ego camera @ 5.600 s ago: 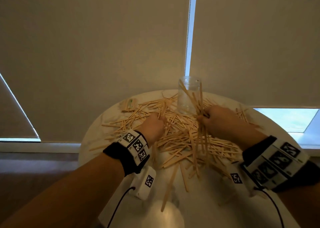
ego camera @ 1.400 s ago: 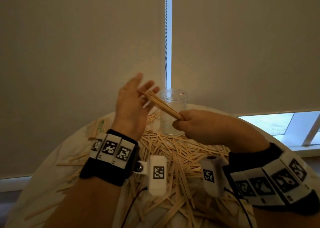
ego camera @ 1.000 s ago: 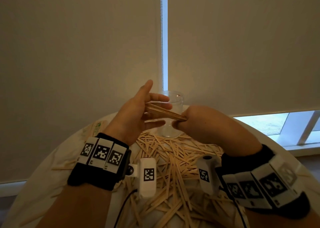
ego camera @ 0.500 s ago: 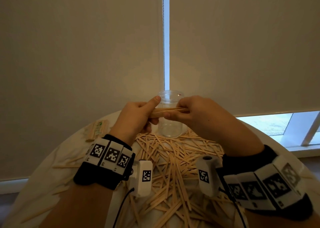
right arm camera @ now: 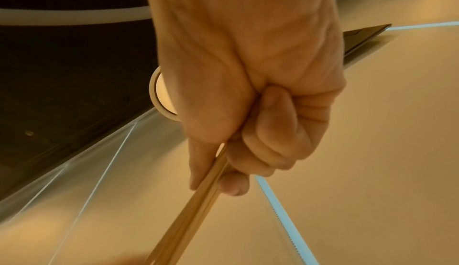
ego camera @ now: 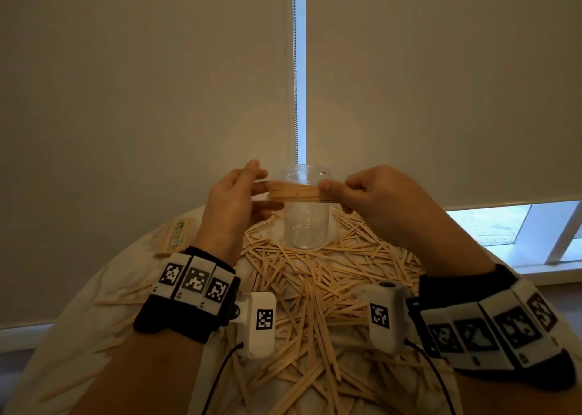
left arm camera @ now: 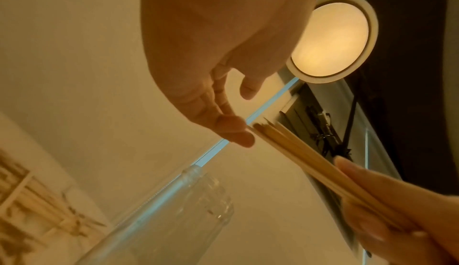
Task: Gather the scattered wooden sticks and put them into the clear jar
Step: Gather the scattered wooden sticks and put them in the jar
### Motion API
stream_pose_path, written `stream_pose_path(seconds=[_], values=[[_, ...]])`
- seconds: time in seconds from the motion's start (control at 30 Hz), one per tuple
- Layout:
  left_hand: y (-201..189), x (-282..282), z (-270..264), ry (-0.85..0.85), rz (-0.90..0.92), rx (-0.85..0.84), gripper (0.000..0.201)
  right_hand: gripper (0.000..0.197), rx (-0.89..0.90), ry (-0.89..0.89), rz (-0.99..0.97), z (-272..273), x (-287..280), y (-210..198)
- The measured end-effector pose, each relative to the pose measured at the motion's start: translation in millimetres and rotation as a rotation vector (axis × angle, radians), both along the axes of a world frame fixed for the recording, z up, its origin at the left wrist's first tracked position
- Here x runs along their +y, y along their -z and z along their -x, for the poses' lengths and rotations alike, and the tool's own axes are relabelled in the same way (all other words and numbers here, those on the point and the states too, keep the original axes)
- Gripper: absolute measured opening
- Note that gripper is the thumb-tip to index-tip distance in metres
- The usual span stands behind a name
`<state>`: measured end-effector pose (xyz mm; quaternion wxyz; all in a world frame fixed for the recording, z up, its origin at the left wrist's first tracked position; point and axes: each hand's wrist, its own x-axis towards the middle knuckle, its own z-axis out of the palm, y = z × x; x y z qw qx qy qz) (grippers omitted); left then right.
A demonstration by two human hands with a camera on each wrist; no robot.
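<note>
A bundle of wooden sticks point(ego camera: 296, 192) lies level in the air, in front of the upper part of the clear jar point(ego camera: 307, 225). My right hand point(ego camera: 333, 190) pinches the bundle's right end between thumb and curled fingers point(right arm camera: 258, 137). My left hand point(ego camera: 263, 190) is at the left end with its thumb raised off the wood. In the left wrist view its straight fingers point(left arm camera: 233, 129) touch the stick tips point(left arm camera: 263, 129). The jar point(left arm camera: 178, 210) stands upright and looks empty. Many loose sticks point(ego camera: 315, 288) cover the round table below.
The pale round table point(ego camera: 104, 288) bears a wrapped packet of sticks point(ego camera: 176, 235) at the far left, and stray sticks point(ego camera: 116, 301) near its left edge. Closed roller blinds point(ego camera: 141, 83) hang just behind the jar, and a window sill point(ego camera: 535, 257) is at right.
The bundle swung from slanted to level in front of the jar. My left hand went from gripping it with the thumb to touching its end with the thumb lifted.
</note>
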<state>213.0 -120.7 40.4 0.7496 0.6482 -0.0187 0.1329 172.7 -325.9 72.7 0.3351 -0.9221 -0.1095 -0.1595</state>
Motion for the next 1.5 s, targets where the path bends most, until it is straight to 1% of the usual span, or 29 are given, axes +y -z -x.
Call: stream_pose_path(seconds=[0.03,0.07,0.1,0.13,0.17,0.2,0.23,0.3,0.33,0.37,0.43,0.5,0.6,0.7,0.77,0.83,0.93,1.03,1.1,1.13,1.2,1.23,1.3,1.33,1.37,1.43,1.47,1.5], values=[[2,2,-4,-0.014,0.014,0.033,0.028,0.055,-0.017,0.039,-0.021,0,-8,-1],[5,2,-8,-0.021,-0.012,0.066,0.023,0.056,-0.036,0.084,-0.042,-2,-16,-2],[9,1,-14,-0.017,-0.086,0.104,0.018,0.056,-0.055,0.130,-0.063,-5,-23,-3],[13,-2,-22,0.006,-0.181,0.140,0.017,0.057,-0.072,0.170,-0.076,-12,-29,-5],[16,-8,-30,0.042,-0.270,0.169,0.025,0.056,-0.083,0.203,-0.075,-21,-33,-8],[18,-14,-38,0.077,-0.338,0.186,0.040,0.056,-0.084,0.229,-0.050,-32,-36,-11],[19,-21,-47,0.096,-0.396,0.191,0.060,0.055,-0.077,0.246,0.002,-46,-36,-14],[18,-35,-62,0.075,-0.540,0.179,0.103,0.054,-0.042,0.252,0.145,-75,-32,-22],[18,-41,-70,0.044,-0.618,0.164,0.119,0.052,-0.027,0.244,0.220,-89,-27,-26],[18,-46,-77,0.016,-0.676,0.151,0.130,0.051,-0.018,0.233,0.297,-102,-22,-30],[19,-53,-88,-0.001,-0.726,0.132,0.139,0.049,-0.005,0.205,0.453,-124,-10,-36],[25,-55,-96,0.003,-0.746,0.115,0.135,0.048,0.009,0.175,0.584,-142,-1,-37],[37,-52,-103,-0.038,-0.747,0.061,0.117,0.045,0.025,0.126,0.732,-157,11,-34],[43,-49,-105,-0.046,-0.732,0.035,0.114,0.035,-0.034,0.089,0.793,-161,24,-31],[44,-49,-105,-0.039,-0.730,0.043,0.113,0.032,-0.037,0.063,0.768,-162,32,-30],[43,-50,-106,-0.045,-0.740,0.052,0.112,0.030,0.003,0.044,0.733,-163,37,-28],[42,-51,-108,-0.058,-0.754,0.068,0.110,0.036,0.065,0.028,0.714,-161,43,-23],[42,-51,-106,-0.059,-0.736,0.069,0.109,0.039,0.054,-0.024,0.593,-152,42,-22],[42,-51,-102,-0.064,-0.729,0.058,0.109,0.035,0.018,-0.032,0.492,-140,38,-24],[41,-51,-99,-0.067,-0.725,0.062,0.112,0.032,-0.005,-0.029,0.449,-132,35,-25],[39,-50,-89,-0.049,-0.746,0.128,0.122,0.027,-0.044,-0.015,0.378,-114,27,-25],[38,-49,-83,-0.030,-0.777,0.194,0.127,0.025,-0.052,-0.005,0.352,-103,23,-24],[38,-44,-70,-0.009,-0.851,0.309,0.132,0.026,-0.025,0.010,0.340,-78,16,-20],[38,-39,-62,-0.015,-0.895,0.333,0.127,0.027,0.016,0.009,0.367,-64,13,-16],[36,-32,-55,-0.025,-0.950,0.334,0.116,0.030,0.073,-0.002,0.412,-52,10,-11],[34,-14,-42,-0.026,-1.030,0.326,0.082,0.038,0.244,-0.032,0.544,-29,7,7],[33,-1,-35,-0.015,-1.061,0.327,0.070,0.047,0.339,-0.041,0.620,-20,7,18],[32,12,-28,-0.005,-1.101,0.348,0.064,0.060,0.425,-0.038,0.691,-12,9,30]])
